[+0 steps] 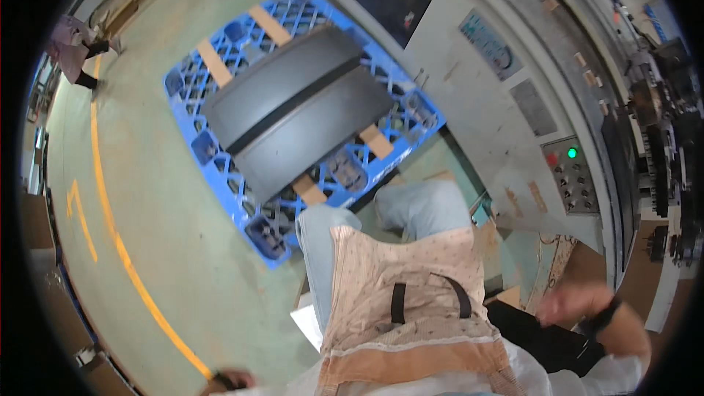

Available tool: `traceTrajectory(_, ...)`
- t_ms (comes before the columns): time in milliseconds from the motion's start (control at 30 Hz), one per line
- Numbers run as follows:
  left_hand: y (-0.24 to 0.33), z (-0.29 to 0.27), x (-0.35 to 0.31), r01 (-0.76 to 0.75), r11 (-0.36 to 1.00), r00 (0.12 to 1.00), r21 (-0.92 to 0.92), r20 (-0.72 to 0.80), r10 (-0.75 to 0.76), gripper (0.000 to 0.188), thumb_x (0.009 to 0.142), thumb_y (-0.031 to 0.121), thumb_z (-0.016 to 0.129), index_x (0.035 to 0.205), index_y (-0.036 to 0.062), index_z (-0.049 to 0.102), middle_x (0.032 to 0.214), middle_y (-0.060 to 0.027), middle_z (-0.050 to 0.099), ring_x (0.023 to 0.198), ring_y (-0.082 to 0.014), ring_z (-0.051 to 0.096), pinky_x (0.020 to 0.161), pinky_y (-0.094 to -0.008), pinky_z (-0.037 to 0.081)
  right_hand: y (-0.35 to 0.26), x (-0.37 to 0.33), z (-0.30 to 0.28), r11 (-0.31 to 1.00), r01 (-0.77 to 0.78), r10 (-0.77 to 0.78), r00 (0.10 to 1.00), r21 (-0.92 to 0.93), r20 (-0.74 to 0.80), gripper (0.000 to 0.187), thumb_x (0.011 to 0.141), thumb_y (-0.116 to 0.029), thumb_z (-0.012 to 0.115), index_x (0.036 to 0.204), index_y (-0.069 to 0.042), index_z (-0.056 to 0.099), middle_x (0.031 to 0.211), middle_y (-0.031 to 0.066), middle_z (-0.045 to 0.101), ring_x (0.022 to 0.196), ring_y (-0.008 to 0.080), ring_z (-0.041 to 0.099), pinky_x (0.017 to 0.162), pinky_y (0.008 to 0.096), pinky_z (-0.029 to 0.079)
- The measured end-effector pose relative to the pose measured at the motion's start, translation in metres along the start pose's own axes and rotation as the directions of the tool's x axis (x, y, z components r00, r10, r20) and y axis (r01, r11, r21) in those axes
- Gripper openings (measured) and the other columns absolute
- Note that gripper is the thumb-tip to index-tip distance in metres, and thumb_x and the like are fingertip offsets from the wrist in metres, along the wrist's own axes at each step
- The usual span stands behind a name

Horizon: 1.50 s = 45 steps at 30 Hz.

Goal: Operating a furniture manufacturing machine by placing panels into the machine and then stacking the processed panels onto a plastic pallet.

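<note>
OK so your right hand (576,303) is out at your lower right, dark band (603,317) on the wrist, and it's pretty blurred. Fingers look kinda bent, but I honestly can't tell if they're pinching anything or just loose. Closest thing to it is that black flat piece (532,331), just below and to the left of your hand, right by your hip. Can't tell if you're touching it.

Your left hand (238,378) barely makes it in at the bottom edge, also smeared, so I can't say if it's spread or closed. It's near the end of the yellow line (136,275) you can see on the floor (183,249).

The 2 dark grey panels (315,136) are lying side by side on the blue pallet (207,148) in front of your knees, with 4 brown strips (376,141) poking out from under them. They're well apart from both hands: ahead and to the right of your left, ahead and to the left of your right. Big grey machine (469,95) along your right, green light (572,152) lit on its control panel (579,191).
</note>
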<state>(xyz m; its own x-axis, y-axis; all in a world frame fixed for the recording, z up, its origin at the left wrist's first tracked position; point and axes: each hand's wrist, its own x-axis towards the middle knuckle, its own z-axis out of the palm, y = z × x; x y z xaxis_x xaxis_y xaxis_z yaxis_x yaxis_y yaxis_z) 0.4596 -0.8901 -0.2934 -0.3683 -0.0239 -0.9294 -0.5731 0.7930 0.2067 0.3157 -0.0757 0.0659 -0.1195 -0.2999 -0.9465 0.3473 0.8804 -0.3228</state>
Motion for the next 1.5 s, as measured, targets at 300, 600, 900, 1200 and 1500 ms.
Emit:
traceTrajectory(300, 0.204, -0.236, 0.234, -0.145, 0.706, 0.857, -0.693, -0.445, -0.261, 0.093, 0.08, 0.076, 0.046, 0.141, 0.007, 0.04, 0.132, -0.014, 0.05, 0.114, -0.0289, 0.05, 0.086, -0.0459, 0.044, -0.323, 0.309, -0.332, 0.612, 0.779, -0.644, 0.591, 0.136, -0.486, 0.052, 0.094, -0.039, 0.056, 0.133, -0.004, 0.049, 0.128, 0.0117, 0.056, 0.112, 0.0185, 0.056, 0.098, 0.0344, 0.043)
traceTrajectory(600, 0.231, -0.165, 0.345, -0.374, -0.143, 0.925, -0.916, -0.379, 0.01, 0.087, 0.089, 0.064, 0.046, 0.147, 0.002, 0.025, 0.149, -0.0137, 0.031, 0.135, -0.0273, 0.033, 0.112, -0.0412, 0.026, -0.181, 0.607, -0.483, 0.948, 0.285, -0.153, 0.797, 0.141, -0.585, 0.106, 0.077, -0.068, 0.06, 0.145, 0.004, 0.025, 0.147, 0.0233, 0.033, 0.136, 0.0326, 0.033, 0.111, 0.0407, 0.026)
traceTrajectory(900, 0.25, -0.173, 0.326, -0.208, -0.284, 0.978, -0.936, -0.19, -0.091, 0.089, 0.086, 0.067, 0.05, 0.143, 0.0006, 0.031, 0.143, -0.0169, 0.038, 0.13, -0.0303, 0.04, 0.108, -0.0451, 0.033, -0.192, 0.62, -0.468, 0.856, 0.255, -0.034, 0.896, 0.449, -0.443, 0.101, 0.08, -0.064, 0.061, 0.146, 0.003, 0.024, 0.147, 0.0218, 0.034, 0.136, 0.0303, 0.031, 0.111, 0.0454, 0.023)
traceTrajectory(1200, 0.188, -0.173, 0.323, -0.224, -0.066, 0.963, -0.972, -0.21, -0.167, 0.055, 0.087, 0.048, 0.063, 0.121, 0.0052, 0.054, 0.113, -0.0081, 0.062, 0.103, -0.0243, 0.06, 0.09, -0.0392, 0.05, -0.16, 0.611, -0.376, 0.734, 0.358, -0.108, 0.901, 0.578, -0.421, 0.083, 0.082, -0.046, 0.071, 0.141, -0.001, 0.035, 0.134, 0.0151, 0.048, 0.124, 0.0254, 0.045, 0.106, 0.0357, 0.033)
traceTrajectory(1500, 0.191, -0.146, 0.284, -0.199, -0.059, 0.945, -0.978, -0.176, -0.274, 0.061, 0.083, 0.045, 0.067, 0.124, 0.0023, 0.051, 0.111, -0.0094, 0.061, 0.101, -0.0255, 0.06, 0.089, -0.0404, 0.049, -0.17, 0.583, -0.369, 0.653, 0.32, 0.049, 0.887, 0.687, -0.459, 0.069, 0.079, -0.027, 0.076, 0.132, 0.005, 0.045, 0.124, 0.0119, 0.057, 0.111, 0.0221, 0.054, 0.097, 0.0345, 0.042)
